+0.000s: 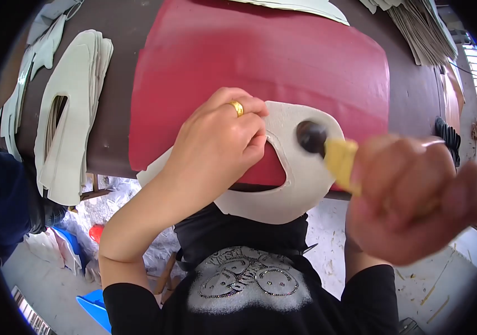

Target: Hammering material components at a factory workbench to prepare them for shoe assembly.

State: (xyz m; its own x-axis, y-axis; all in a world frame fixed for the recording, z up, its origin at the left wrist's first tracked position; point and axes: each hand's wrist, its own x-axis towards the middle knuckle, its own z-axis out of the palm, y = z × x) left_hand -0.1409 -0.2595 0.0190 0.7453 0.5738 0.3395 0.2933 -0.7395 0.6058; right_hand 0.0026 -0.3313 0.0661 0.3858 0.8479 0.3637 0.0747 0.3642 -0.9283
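Note:
A flat cream shoe-upper piece (316, 167) with a curved opening lies over the near edge of the red mat, partly overhanging it. My left hand (222, 131), a gold ring on one finger, is closed with its fingertips on the piece beside the opening. Raised in front of me on the right, my right hand (417, 195) is wrapped round the yellow handle of a hammer (341, 159). Its dark rounded head (311, 137) is over the right part of the piece; blur hides whether they touch. My left forearm covers some of the piece's left side.
The red mat (261, 61) lies on a brown table (118, 95). Stacked cream upper pieces (74, 117) stand at the left, with another stack (422, 33) at the far right. More pieces (305, 5) lie at the far edge. Somebody's dark clothing (7, 195) shows at the left.

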